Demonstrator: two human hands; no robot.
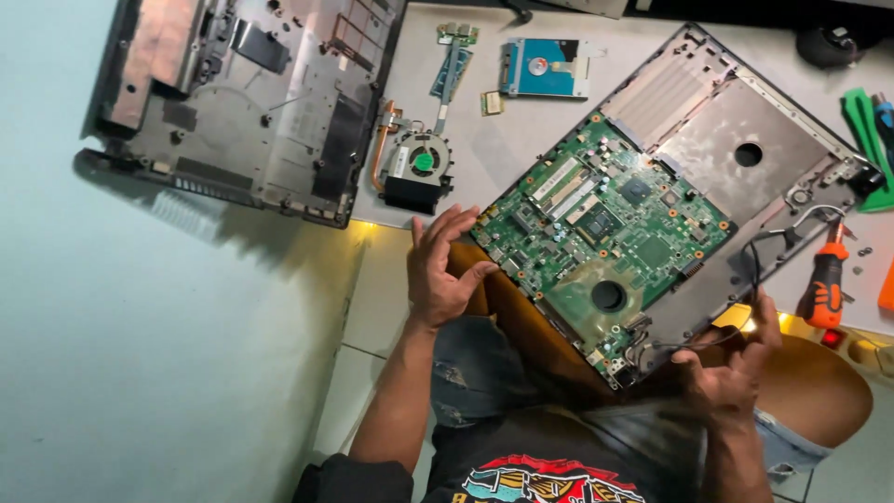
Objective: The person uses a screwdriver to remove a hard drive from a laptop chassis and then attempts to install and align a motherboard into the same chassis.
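— Nearest the lens?
— Black shirt (pixel 559 466) with a coloured print, then torn jeans (pixel 475 368) over the knees.

— And the hands?
— Left hand (pixel 442 265) is raised at the near left corner of the laptop base (pixel 745 130), fingers spread apart and bent, their tips just beside the board's edge; I can't tell if they touch it. Right hand (pixel 731 363) is at the base's near right corner, fingers curled around the edge, thumb close to thin black wires (pixel 754 265).

— Where does the base sit?
— Tilted, its far end on the table (pixel 484 154), its near end hanging over the person's lap. The green board (pixel 605 224) lies inside it, filling the near half.

— What else is on the table?
— A fan (pixel 419 168) with a copper pipe, just beyond the left hand. A hard drive (pixel 545 67) and a small card (pixel 453 61) farther off. A second shell (pixel 242 102) at far left, overhanging the table edge. An orange screwdriver (pixel 824 284) to the right of the base, green pry tools (pixel 866 130) beyond it.
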